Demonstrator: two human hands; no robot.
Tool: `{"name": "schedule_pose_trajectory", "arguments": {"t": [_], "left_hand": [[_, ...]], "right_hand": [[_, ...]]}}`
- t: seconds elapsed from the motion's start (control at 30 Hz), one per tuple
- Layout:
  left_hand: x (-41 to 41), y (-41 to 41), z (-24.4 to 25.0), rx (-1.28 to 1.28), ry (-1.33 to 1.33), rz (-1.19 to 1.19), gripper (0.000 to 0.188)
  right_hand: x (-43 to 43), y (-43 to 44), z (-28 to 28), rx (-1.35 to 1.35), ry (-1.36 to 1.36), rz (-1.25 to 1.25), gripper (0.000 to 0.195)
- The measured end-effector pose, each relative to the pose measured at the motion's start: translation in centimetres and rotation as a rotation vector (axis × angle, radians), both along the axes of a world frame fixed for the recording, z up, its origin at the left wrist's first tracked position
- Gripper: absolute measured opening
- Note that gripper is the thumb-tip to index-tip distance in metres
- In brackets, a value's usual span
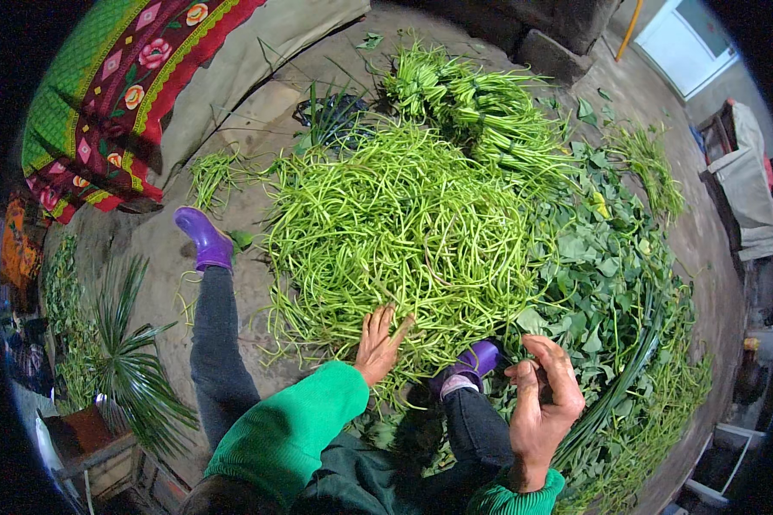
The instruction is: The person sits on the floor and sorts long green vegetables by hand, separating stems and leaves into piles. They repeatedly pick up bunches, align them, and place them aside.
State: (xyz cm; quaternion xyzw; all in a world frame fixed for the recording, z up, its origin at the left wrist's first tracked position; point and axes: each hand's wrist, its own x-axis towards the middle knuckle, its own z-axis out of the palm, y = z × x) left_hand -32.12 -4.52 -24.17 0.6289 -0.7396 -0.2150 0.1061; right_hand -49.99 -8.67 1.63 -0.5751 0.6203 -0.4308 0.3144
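Note:
Before me on the floor spreads a large heap of loose green leaf stems [399, 225]. My left hand [380, 344] rests at the heap's near edge, fingers spread on the stems, gripping nothing that I can make out. To the right, my right hand [544, 393] is raised above a pile of green leaves [586, 257], its fingers curled and thumb near the fingertips; whether something thin is pinched there cannot be told. Tied bundles of stems [483, 109] lie beyond the heap. Long dark green leaf strips [625, 380] lie along the leaf pile's right side.
My purple boots [206, 241] flank the heap's near side. A palm frond [125, 360] stands at the left, over a wooden stool or frame [96, 454]. A floral cloth [122, 96] hangs at upper left. Black plastic [335, 116] lies behind the heap.

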Motion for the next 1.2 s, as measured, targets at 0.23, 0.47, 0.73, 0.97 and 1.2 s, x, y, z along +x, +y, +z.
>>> {"name": "schedule_pose_trajectory", "arguments": {"t": [0.23, 0.47, 0.73, 0.97, 1.2], "left_hand": [[2.2, -1.7, 2.0, 0.124, 0.181, -0.062, 0.102], [12.9, -7.5, -0.3, 0.067, 0.279, 0.389, 0.067], [11.6, -10.9, -6.0, 0.295, 0.103, 0.259, 0.118], [11.5, -8.0, -4.4, 0.543, 0.478, 0.296, 0.106], [11.8, -5.7, 6.4, 0.378, 0.841, 0.333, 0.071]], "right_hand": [[-0.2, 0.2, -0.4, 0.025, -0.001, 0.005, 0.018], [-0.3, 0.4, -1.3, 0.08, 0.168, 0.09, 0.015], [3.4, 6.9, -26.3, 1.056, -0.683, -0.051, 0.066], [9.4, 3.0, -30.6, 0.958, -0.937, -0.21, 0.041], [11.0, 2.4, -28.1, 0.947, -1.12, -0.206, 0.047]]}}
